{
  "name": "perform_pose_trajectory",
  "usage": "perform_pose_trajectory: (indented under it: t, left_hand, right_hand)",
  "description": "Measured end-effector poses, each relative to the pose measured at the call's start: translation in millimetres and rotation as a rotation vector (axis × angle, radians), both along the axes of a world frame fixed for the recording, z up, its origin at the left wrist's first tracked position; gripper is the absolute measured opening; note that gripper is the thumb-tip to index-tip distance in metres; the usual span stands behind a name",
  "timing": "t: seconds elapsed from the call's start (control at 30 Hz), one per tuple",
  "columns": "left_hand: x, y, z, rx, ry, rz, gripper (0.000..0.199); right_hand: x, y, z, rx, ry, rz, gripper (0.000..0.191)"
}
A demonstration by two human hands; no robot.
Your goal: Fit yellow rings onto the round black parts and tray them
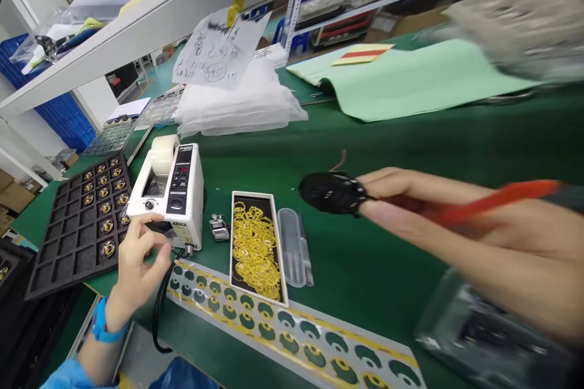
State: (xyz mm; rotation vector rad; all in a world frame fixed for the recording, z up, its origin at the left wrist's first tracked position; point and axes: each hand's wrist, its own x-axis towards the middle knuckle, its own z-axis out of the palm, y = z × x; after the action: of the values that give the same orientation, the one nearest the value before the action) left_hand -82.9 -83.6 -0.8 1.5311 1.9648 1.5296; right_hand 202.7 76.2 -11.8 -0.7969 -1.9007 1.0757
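My left hand is at the front of the white tape dispenser, its fingertips at the dispenser's lower front edge. Thumb and forefinger curl towards each other; whether a piece of tape lies between them is too small to tell. At the right, my right hand pinches a round black part with a thin reddish wire sticking up from it. A red-handled tool also lies across that hand, blurred by motion. Between the hands stands a white box of yellow rings.
A black foam tray with small round parts lies left. Near the front edge runs a sticker sheet. A clear plastic case, a small metal piece, a plastic bag, green paper and white papers surround the work area.
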Motion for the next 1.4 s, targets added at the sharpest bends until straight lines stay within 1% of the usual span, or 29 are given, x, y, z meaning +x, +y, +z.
perform_pose_trajectory:
  t: [0.07, 0.1, 0.13, 0.17, 0.23, 0.33, 0.4, 0.47, 0.53, 0.63, 0.77, 1.1, 1.4]
  left_hand:
    - [1, 7, 16.1, -0.101, 0.261, -0.135, 0.017]
    - [1, 11, 23.2, -0.150, 0.378, -0.188, 0.018]
    - [2, 15, 29.7, -0.179, 0.457, -0.227, 0.019]
    - [4, 19, 35.8, -0.181, 0.482, -0.257, 0.020]
    - [12, 28, 46.3, -0.130, 0.439, -0.341, 0.020]
    - [34, 43, 55.9, -0.028, 0.250, -0.542, 0.022]
    - [52, 54, 56.6, -0.035, 0.123, -0.676, 0.024]
    - [66, 64, 53.0, -0.070, 0.038, -0.739, 0.026]
    - [73, 73, 47.4, -0.092, 0.011, -0.742, 0.026]
    - [73, 79, 40.7, -0.084, 0.020, -0.719, 0.026]
    - [70, 81, 38.7, -0.087, 0.006, -0.727, 0.027]
    - [71, 83, 38.3, -0.134, -0.011, -0.728, 0.027]
    - [73, 84, 32.9, -0.108, 0.037, -0.697, 0.027]
  right_hand:
    - [-13, -12, 12.4, -0.042, 0.035, 0.074, 0.041]
    - [-16, -15, 17.7, -0.070, 0.034, 0.088, 0.043]
    - [-18, -16, 22.2, -0.104, 0.026, 0.112, 0.044]
    - [-19, -16, 25.9, -0.136, 0.017, 0.139, 0.046]
    - [-18, -16, 30.8, -0.180, 0.010, 0.190, 0.050]
    - [-18, -16, 32.6, -0.248, 0.036, 0.268, 0.052]
    - [-19, -17, 31.6, -0.297, 0.072, 0.333, 0.052]
    - [-21, -18, 30.4, -0.338, 0.114, 0.394, 0.052]
    - [-21, -18, 29.7, -0.366, 0.152, 0.436, 0.050]
    - [-20, -17, 30.0, -0.398, 0.201, 0.479, 0.047]
    - [-20, -18, 30.3, -0.391, 0.217, 0.504, 0.045]
    - [-20, -21, 28.6, -0.383, 0.182, 0.471, 0.045]
    - [-18, -22, 31.1, -0.354, 0.149, 0.434, 0.046]
